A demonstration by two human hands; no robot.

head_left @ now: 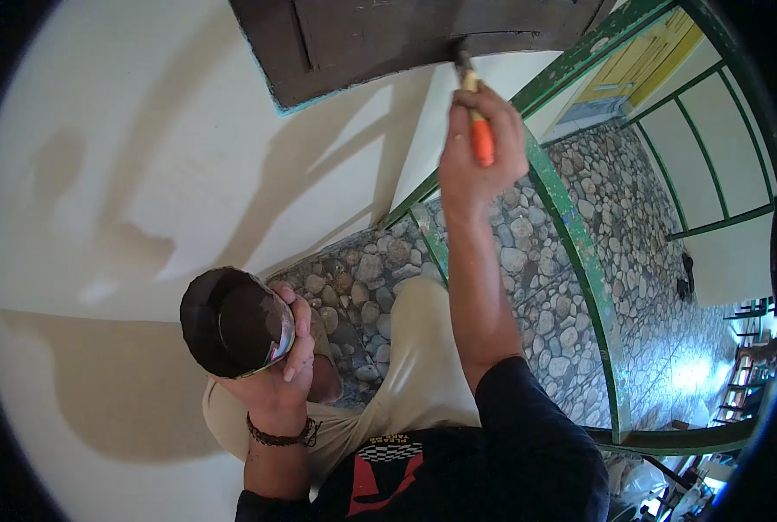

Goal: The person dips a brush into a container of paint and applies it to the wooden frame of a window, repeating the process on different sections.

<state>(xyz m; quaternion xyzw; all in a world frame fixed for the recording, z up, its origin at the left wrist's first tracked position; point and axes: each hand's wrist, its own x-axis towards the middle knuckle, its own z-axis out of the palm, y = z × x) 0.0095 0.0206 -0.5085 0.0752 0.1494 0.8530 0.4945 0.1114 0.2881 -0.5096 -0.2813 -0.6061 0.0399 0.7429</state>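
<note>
My right hand grips a paintbrush with an orange-ended handle, its dark bristles touching the lower part of a dark brown wooden panel. Light blue shows along the panel's lower left edge. In my left hand is a round can, dark inside, its mouth turned toward the camera; fingers wrap round its right side and base. The can is held near the white wall, well below and left of the brush.
Green metal railings curve close by on the right, beside my right arm. A pebbled stone floor lies below. Farther off are a yellow door, another green railing and some furniture at the far right.
</note>
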